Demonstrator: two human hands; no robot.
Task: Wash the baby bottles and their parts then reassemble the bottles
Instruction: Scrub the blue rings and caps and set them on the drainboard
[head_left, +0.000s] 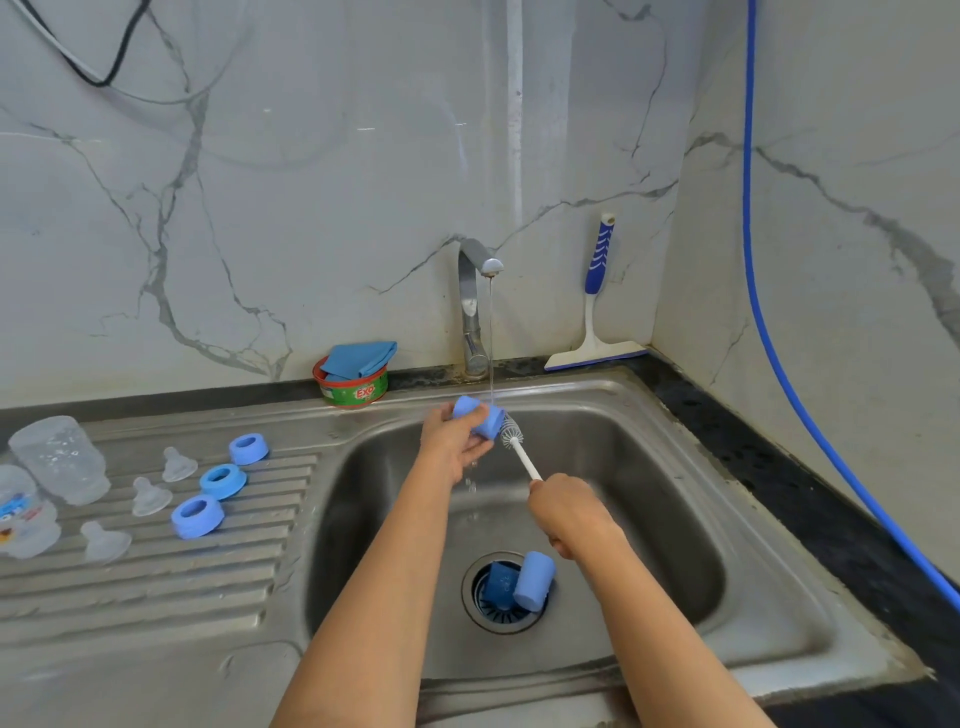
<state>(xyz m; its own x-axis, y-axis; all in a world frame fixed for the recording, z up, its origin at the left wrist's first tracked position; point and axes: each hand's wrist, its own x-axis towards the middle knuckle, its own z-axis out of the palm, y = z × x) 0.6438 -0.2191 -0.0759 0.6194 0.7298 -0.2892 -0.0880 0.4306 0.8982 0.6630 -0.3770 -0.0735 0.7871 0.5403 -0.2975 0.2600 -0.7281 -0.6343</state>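
Left hand (452, 447) tight round blue cap (480, 415), right hand (571, 512) fisted round brush (522, 457) (bristles half inside cap)

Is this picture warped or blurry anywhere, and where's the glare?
Head view: the wide lens bows the sink rim; clear bottles at the left edge look smeared; the blue cap and brush at centre are sharp; a pale reflection streaks the marble wall.

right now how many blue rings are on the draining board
3. All lie on the draining board left of the sink, in a slanted row: the back ring, the middle ring, the front ring. More could hide behind the bottles at far left.
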